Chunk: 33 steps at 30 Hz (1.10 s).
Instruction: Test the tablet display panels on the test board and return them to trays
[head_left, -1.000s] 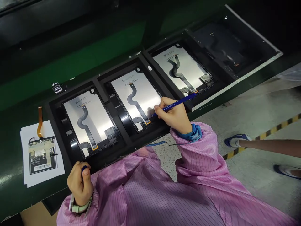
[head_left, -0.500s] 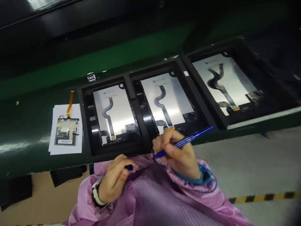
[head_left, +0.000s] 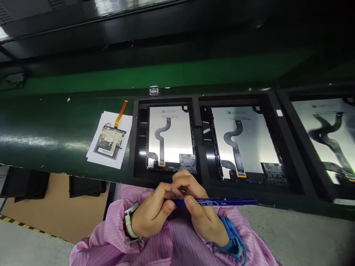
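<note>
The pink smock [head_left: 191, 244] has thin dark stripes.

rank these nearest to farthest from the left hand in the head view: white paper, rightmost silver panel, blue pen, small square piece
1. blue pen, right at the left hand
2. white paper, ahead and left
3. small square piece, ahead, beyond the paper
4. rightmost silver panel, far right

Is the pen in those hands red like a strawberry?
No, the pen in the right hand is blue, with pale writing along its side.
</note>
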Each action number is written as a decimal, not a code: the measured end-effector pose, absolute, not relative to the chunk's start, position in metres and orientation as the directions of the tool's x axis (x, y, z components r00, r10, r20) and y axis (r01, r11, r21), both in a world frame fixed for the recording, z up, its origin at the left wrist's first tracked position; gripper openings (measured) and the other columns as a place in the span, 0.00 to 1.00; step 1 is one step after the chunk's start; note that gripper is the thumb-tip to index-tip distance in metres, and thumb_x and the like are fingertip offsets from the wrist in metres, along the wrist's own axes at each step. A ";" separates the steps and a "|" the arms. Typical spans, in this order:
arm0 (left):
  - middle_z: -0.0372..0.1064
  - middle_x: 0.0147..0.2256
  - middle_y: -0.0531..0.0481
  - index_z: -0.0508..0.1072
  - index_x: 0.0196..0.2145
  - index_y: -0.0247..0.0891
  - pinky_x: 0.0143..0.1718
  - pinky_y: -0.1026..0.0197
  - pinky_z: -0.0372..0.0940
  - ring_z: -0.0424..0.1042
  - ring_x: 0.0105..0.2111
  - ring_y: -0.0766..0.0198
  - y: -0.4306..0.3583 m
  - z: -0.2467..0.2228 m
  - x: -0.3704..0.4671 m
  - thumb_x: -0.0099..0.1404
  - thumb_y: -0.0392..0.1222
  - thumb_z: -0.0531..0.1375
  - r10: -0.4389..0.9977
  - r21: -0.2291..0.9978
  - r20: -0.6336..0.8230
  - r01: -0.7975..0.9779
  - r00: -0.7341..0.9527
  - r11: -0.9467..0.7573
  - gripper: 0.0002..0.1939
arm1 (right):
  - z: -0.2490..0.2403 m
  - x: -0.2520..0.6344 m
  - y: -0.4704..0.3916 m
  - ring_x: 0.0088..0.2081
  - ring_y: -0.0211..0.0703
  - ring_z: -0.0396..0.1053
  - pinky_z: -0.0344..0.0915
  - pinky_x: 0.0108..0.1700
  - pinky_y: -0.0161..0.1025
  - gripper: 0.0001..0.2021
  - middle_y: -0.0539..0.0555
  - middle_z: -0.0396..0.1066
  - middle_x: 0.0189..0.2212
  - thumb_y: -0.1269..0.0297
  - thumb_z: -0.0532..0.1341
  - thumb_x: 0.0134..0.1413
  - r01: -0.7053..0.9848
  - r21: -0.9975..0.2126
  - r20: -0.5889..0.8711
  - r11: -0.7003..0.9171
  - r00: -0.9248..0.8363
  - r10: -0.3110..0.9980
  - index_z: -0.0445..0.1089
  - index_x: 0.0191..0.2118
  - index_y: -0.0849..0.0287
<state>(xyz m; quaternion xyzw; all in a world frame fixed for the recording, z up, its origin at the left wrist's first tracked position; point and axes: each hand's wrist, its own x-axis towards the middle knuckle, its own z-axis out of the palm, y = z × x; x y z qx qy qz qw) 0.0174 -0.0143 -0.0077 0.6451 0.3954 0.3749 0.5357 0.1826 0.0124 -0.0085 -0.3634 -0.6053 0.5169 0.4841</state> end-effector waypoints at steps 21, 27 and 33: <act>0.70 0.31 0.49 0.66 0.58 0.37 0.39 0.57 0.67 0.71 0.33 0.60 0.050 -0.024 -0.064 0.78 0.51 0.50 0.859 0.746 0.363 0.665 -0.361 -0.036 0.19 | 0.037 0.166 0.102 0.53 0.60 0.72 0.72 0.50 0.55 0.29 0.64 0.73 0.56 0.46 0.51 0.71 0.616 -0.523 0.148 0.588 -0.614 0.775 0.61 0.68 0.59; 0.74 0.47 0.32 0.73 0.56 0.31 0.53 0.42 0.63 0.68 0.48 0.47 0.082 -0.042 -0.084 0.78 0.51 0.46 0.929 0.409 0.367 0.906 -0.052 -0.111 0.25 | 0.008 0.169 0.158 0.52 0.64 0.71 0.70 0.48 0.55 0.27 0.71 0.73 0.53 0.54 0.57 0.67 0.821 -0.222 0.099 0.526 -0.518 0.850 0.65 0.63 0.68; 0.71 0.48 0.36 0.74 0.52 0.35 0.57 0.41 0.61 0.67 0.52 0.44 0.160 -0.005 -0.108 0.73 0.47 0.55 0.943 0.319 0.321 0.947 -0.085 -0.023 0.17 | -0.020 0.164 0.174 0.62 0.68 0.63 0.67 0.57 0.59 0.34 0.72 0.65 0.61 0.54 0.63 0.60 0.820 -0.340 0.043 0.461 -0.476 0.878 0.60 0.66 0.68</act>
